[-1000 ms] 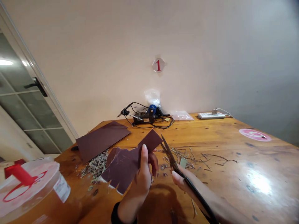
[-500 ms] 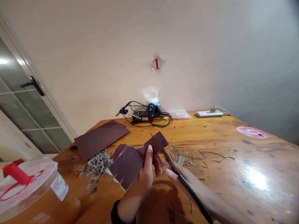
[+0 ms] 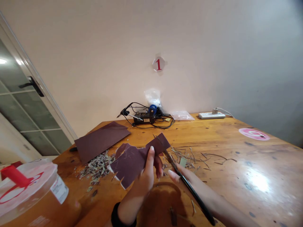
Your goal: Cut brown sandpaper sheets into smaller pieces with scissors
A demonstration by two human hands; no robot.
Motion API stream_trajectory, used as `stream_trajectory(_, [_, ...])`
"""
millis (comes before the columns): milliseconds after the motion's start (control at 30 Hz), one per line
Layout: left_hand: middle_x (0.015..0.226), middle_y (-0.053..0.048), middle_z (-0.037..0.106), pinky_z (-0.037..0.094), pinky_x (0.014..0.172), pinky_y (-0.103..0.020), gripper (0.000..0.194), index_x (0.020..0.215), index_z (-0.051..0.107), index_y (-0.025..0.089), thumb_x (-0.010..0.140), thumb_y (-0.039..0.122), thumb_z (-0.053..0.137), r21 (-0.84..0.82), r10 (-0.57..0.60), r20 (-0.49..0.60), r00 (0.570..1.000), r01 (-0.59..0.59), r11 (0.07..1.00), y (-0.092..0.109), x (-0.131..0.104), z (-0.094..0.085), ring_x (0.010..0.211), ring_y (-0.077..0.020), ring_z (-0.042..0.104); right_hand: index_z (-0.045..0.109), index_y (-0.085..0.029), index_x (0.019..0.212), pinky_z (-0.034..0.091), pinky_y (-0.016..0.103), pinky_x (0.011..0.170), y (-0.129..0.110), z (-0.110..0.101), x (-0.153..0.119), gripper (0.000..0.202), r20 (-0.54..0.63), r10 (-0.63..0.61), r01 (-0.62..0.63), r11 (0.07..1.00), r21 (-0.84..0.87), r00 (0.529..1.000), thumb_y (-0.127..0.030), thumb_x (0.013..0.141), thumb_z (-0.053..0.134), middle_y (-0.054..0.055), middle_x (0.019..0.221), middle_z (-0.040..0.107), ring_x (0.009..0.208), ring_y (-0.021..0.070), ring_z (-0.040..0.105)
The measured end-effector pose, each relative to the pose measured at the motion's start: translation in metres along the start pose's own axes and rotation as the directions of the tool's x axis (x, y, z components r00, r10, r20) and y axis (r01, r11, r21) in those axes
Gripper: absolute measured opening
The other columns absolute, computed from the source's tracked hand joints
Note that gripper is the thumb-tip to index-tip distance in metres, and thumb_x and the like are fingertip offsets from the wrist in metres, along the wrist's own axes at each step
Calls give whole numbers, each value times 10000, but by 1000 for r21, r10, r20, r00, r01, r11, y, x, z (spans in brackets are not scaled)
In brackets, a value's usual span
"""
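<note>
My left hand (image 3: pixel 150 164) is closed on a torn piece of maroon sandpaper (image 3: pixel 130 164), thumb on top. The sheet has ragged, split edges showing white. In my right hand (image 3: pixel 183 175) is a slim stick (image 3: pixel 193 190), brown and thin toward the far end, glossy black and thicker toward me. Its thin end lies across the upper right part of the sandpaper, beyond my left thumb. Fingers of the right hand are partly hidden by the stick.
Larger maroon sheets (image 3: pixel 101 140) lie left, beside a heap of dry plant bits (image 3: pixel 96 168). Thin twigs (image 3: pixel 189 156) lie right. A lidded plastic tub (image 3: pixel 30 195) stands front left. Soldering equipment with cables (image 3: pixel 144 118) and a power strip (image 3: pixel 211 115) sit along the wall.
The sandpaper's lower left part has shifted slightly upward. Both hands keep their hold, and the stick stays across the sheet, almost in the same place.
</note>
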State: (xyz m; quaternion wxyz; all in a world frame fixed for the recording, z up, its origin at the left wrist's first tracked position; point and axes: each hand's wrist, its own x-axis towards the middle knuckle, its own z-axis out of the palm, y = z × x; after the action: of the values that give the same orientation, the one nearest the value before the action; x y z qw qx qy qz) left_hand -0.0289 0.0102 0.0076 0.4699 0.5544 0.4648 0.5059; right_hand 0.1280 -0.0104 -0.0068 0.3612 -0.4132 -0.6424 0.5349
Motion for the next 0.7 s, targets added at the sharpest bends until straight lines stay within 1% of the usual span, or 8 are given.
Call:
stream_trajectory(100, [416,-5,466,334,479,-277,698,428,492,228,818,783,328,50,10,17,1000,-11,999,-2,2,-3,408,-121,403,669,-208,1051,446,445,958,-1,1,-1,562,-22,19,-20,999,-29,1000,-691,790,548,102,1105,690,1105,338,581])
stream_trajectory(233, [409,-4,457,344,489,-280,707,418,471,229,787,813,322,85,8,1,1000,-8,996,0,3,-2,402,-119,403,695,-212,987,475,423,908,-3,4,0,609,-11,36,-35,997,71,999,-748,743,543,99,1057,705,1062,330,597])
stream_trajectory(333, [417,3,464,349,488,-274,690,441,463,227,790,807,329,79,6,-30,1000,-4,997,1,2,-1,403,-114,407,696,-208,890,494,407,845,-1,7,1,581,-31,78,-74,992,107,996,-749,739,545,90,955,708,1000,312,603])
stream_trajectory(400, [420,10,459,350,486,-268,681,458,461,223,805,794,328,80,9,-28,1000,-7,997,1,2,-1,409,-112,412,688,-209,833,500,388,803,3,9,3,543,-38,80,-75,992,101,996,-729,741,561,78,868,699,936,294,609])
stream_trajectory(567, [429,11,475,359,469,-262,689,506,489,209,796,812,325,71,6,-12,1000,-5,997,-2,4,-4,408,-110,434,647,-219,726,493,344,693,16,9,10,474,-23,38,-36,997,73,999,-684,771,564,29,654,618,733,236,590])
stream_trajectory(700, [437,17,504,361,440,-245,655,582,530,201,772,812,386,42,-2,-23,1000,3,999,-3,6,-4,390,-105,440,597,-221,675,460,311,627,23,9,12,481,-43,34,-31,998,61,999,-680,802,532,-9,571,533,602,183,514])
